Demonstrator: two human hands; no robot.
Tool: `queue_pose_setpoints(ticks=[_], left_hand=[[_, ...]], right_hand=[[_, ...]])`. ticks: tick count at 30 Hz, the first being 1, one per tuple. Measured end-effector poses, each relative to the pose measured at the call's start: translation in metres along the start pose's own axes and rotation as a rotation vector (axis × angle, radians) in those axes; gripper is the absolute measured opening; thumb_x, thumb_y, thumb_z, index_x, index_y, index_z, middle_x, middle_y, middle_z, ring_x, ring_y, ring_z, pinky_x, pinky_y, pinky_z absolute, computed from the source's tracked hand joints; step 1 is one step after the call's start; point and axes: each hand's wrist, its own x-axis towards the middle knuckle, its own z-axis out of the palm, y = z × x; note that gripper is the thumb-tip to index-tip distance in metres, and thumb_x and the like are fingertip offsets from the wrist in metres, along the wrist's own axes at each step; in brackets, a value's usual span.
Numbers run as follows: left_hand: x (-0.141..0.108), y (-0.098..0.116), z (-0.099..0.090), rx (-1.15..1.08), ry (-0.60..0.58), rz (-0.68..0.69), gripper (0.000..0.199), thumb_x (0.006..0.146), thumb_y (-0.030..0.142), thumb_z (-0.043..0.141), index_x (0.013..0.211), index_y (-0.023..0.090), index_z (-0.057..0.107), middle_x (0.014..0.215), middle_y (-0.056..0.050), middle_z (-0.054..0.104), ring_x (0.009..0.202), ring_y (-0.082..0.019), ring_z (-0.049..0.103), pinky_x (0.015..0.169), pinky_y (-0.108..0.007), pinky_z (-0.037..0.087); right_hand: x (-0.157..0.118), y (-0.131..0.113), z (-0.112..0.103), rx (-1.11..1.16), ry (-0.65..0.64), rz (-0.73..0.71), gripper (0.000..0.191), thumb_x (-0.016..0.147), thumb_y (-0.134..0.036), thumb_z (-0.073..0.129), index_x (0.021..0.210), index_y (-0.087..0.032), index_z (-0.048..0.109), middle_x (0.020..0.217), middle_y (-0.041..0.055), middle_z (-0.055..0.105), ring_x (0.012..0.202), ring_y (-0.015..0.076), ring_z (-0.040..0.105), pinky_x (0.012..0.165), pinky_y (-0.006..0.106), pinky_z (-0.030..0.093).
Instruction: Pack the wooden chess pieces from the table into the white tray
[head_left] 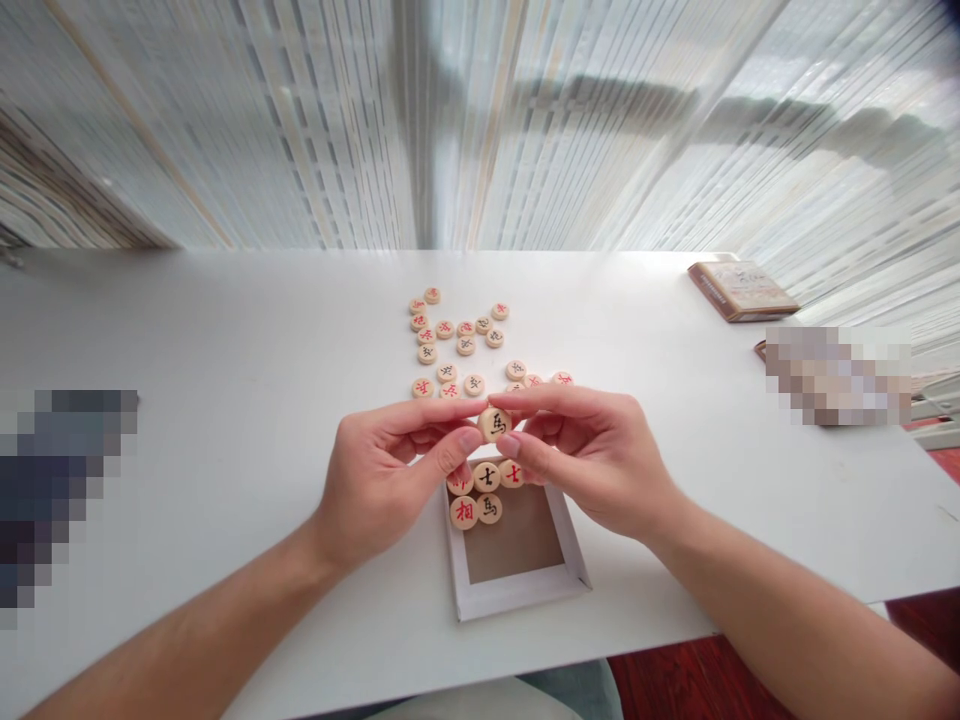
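A round wooden Chinese chess piece [495, 426] with a black character is pinched between my two hands, raised over the far part of a shallow white box [525, 600]. My left hand [394, 470] grips its left side with thumb and fingers, while my right hand [592, 455] grips its right side. Inside the box, several pieces lie face up in rows: a red one [464, 513] and a black one [490, 508] in the nearer row, with a black one [487, 475] and red ones behind. My fingers partly cover the far row.
Several loose Chinese chess pieces [466, 345] with red or black characters lie scattered beyond my hands on the white table [262, 350]. A flat printed box [742, 290] lies at the far right, near a blurred-out object [840, 375]. Another blurred-out dark object [64, 490] is at left. Striped curtains hang behind.
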Motion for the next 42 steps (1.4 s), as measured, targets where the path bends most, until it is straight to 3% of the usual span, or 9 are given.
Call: queue_pose_setpoints(ticks=[6,11,18,21,25,32,37,42], left_hand=[[-0.0002,-0.0017,-0.0004,-0.035,-0.017,-0.014,0.018,0.082,0.02,0.095,0.099,0.019,0.089,0.083,-0.005,0.086,0.066,-0.015,0.078,0.06,-0.02,0.067],[0.0004,-0.0012,0.0002,-0.109,-0.067,-0.09,0.02,0.086,0.031,0.093,0.099,0.017,0.088,0.083,-0.007,0.085,0.063,-0.017,0.078,0.06,-0.026,0.069],[0.0037,-0.0023,-0.0003,-0.231,-0.157,-0.239,0.017,0.093,0.03,0.087,0.104,0.017,0.087,0.072,-0.004,0.079,0.062,-0.015,0.074,0.061,-0.024,0.065],[0.006,-0.0028,-0.0025,-0.33,-0.166,-0.353,0.018,0.095,0.029,0.084,0.109,0.018,0.087,0.075,-0.004,0.079,0.065,-0.013,0.073,0.066,-0.022,0.064],[0.0073,-0.0012,-0.0041,-0.414,-0.15,-0.433,0.014,0.091,0.026,0.087,0.102,0.017,0.088,0.084,-0.004,0.08,0.064,-0.01,0.072,0.064,-0.019,0.063],[0.0057,-0.0052,-0.0038,-0.362,-0.132,-0.371,0.017,0.092,0.027,0.088,0.107,0.019,0.088,0.076,-0.003,0.08,0.063,-0.011,0.073,0.064,-0.02,0.064],[0.0042,-0.0054,-0.0006,-0.248,-0.068,-0.209,0.022,0.084,0.018,0.094,0.106,0.02,0.089,0.079,-0.005,0.084,0.065,-0.013,0.076,0.063,-0.021,0.066],[0.0008,-0.0057,0.0013,-0.09,0.013,-0.024,0.022,0.081,0.012,0.093,0.101,0.021,0.09,0.081,-0.003,0.085,0.065,-0.012,0.076,0.062,-0.018,0.067]], right_hand=[[-0.0008,0.0004,-0.0001,-0.313,0.027,-0.336,0.025,0.089,-0.02,0.089,0.114,-0.024,0.087,0.092,0.0044,0.085,0.058,0.0133,0.071,0.057,0.026,0.064],[-0.0019,0.0007,0.0001,-0.451,0.029,-0.45,0.024,0.091,-0.023,0.087,0.115,-0.026,0.086,0.092,0.0051,0.085,0.057,0.0145,0.07,0.058,0.029,0.064],[-0.0002,0.0044,-0.0004,-0.468,0.044,-0.472,0.025,0.091,-0.022,0.086,0.116,-0.025,0.086,0.09,0.0049,0.078,0.057,0.0131,0.067,0.058,0.029,0.063],[0.0007,0.0046,0.0001,-0.349,-0.006,-0.397,0.032,0.091,-0.019,0.084,0.122,-0.026,0.085,0.091,0.0036,0.075,0.06,0.0115,0.067,0.058,0.026,0.062],[0.0007,0.0049,0.0012,-0.173,-0.026,-0.25,0.036,0.092,-0.015,0.08,0.127,-0.024,0.082,0.097,0.0051,0.076,0.063,0.0107,0.067,0.056,0.024,0.061],[0.0011,0.0023,0.0018,-0.124,0.001,-0.187,0.025,0.089,-0.017,0.084,0.114,-0.02,0.086,0.091,0.0051,0.08,0.062,0.0117,0.068,0.055,0.025,0.06],[0.0007,0.0011,0.0018,-0.026,-0.001,-0.091,0.028,0.088,-0.015,0.085,0.115,-0.021,0.086,0.09,0.0039,0.079,0.059,0.0108,0.067,0.052,0.024,0.06],[0.0012,0.0056,0.0002,-0.001,-0.04,-0.124,0.033,0.092,-0.013,0.081,0.121,-0.027,0.087,0.099,0.0049,0.08,0.059,0.0091,0.069,0.053,0.022,0.06]])
